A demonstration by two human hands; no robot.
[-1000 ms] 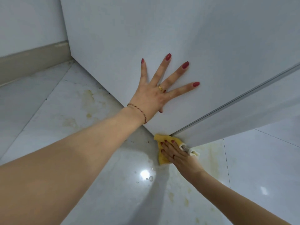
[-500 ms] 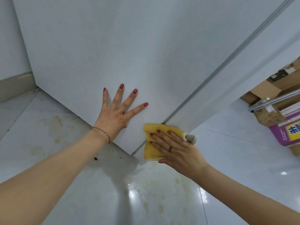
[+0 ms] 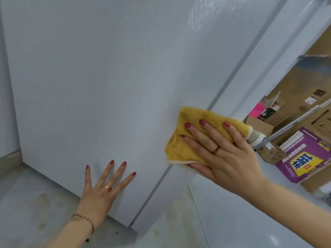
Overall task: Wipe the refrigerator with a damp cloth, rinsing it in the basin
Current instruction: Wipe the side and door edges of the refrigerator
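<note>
The white refrigerator (image 3: 100, 83) fills most of the view, its side panel facing me and a grey seam running diagonally down its corner edge. My right hand (image 3: 222, 151) presses a folded yellow cloth (image 3: 180, 145) flat against the panel beside that seam, fingers straight and spread over the cloth. A white part of the cloth sticks out past my fingers on the right. My left hand (image 3: 103, 190) rests flat on the lower panel, fingers spread, holding nothing. No basin is in view.
Glossy white floor tiles (image 3: 232, 221) with yellowish stains lie below the refrigerator. At the right stand cardboard boxes (image 3: 265, 122) and a purple box (image 3: 302, 158), crossed by a metal bar (image 3: 293, 124). A wall with a baseboard (image 3: 9, 158) is at the left.
My right hand has slid the cloth upward along the seam from the refrigerator's bottom corner. My left hand stays flat on the panel. The view has tilted upward.
</note>
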